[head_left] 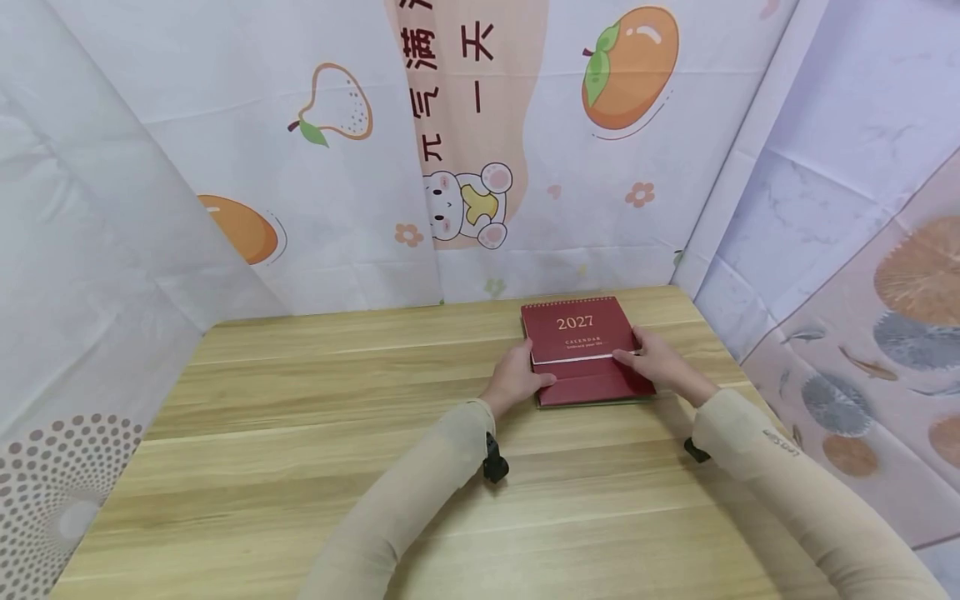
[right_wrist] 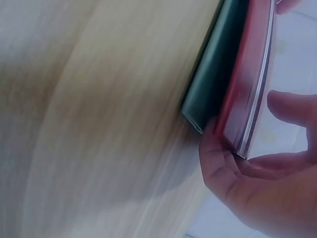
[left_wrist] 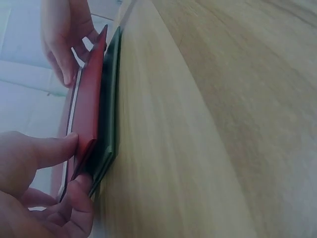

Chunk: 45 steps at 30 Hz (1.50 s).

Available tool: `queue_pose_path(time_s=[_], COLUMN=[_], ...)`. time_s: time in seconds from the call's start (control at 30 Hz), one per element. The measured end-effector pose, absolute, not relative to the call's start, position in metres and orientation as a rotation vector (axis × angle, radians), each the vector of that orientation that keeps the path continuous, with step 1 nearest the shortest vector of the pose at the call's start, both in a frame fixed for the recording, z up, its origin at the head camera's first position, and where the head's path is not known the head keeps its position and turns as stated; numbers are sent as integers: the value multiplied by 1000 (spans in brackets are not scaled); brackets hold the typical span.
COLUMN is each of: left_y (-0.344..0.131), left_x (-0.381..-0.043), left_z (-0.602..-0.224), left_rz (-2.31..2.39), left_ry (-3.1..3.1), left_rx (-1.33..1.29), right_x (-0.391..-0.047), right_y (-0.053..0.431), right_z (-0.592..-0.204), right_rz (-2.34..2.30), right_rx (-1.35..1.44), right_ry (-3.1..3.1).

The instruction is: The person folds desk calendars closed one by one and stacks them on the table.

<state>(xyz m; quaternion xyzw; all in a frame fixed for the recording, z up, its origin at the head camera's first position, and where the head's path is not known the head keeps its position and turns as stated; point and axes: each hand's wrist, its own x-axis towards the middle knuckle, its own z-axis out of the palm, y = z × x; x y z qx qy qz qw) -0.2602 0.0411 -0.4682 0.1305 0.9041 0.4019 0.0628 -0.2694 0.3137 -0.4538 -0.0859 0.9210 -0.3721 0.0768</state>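
A red 2027 desk calendar [head_left: 581, 321] lies flat near the table's back edge, its wire binding at the far side. Beneath it is a green flat item [left_wrist: 113, 94], perhaps another calendar; a dark gap parts the two along the near edge. My left hand [head_left: 514, 377] grips the red calendar's left edge, thumb on top and fingertips tucked under its corner. On the opposite edge my right hand [head_left: 662, 363] holds it, with fingers beneath the corner in the right wrist view. Most of the green item is hidden.
The wooden table [head_left: 315, 433] stretches left and toward me. Behind it hangs a printed cloth [head_left: 360, 192] with fruit and a cartoon animal. Another patterned cloth [head_left: 847, 333] hangs along the right side. A small black device [head_left: 495, 462] is strapped at my left wrist.
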Motion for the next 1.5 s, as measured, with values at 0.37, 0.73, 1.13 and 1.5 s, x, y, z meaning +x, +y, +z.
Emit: queue_pose_path(time_s=[0.37, 0.73, 1.13, 1.5], left_y=[49, 52, 56, 56], left_x=[-256, -253, -247, -247], left_z=[-466, -458, -450, -445], left_rz=[965, 567, 368, 352], left_ry=[2858, 2976, 2923, 2905], left_rx=[413, 570, 558, 556], right_x=[-265, -262, -262, -259], right_y=[310, 304, 304, 304], right_z=[-454, -451, -455, -454], right_rz=[-809, -542, -431, -400], right_rx=[-395, -398, -433, -505], right_ry=[2888, 2989, 3018, 3025])
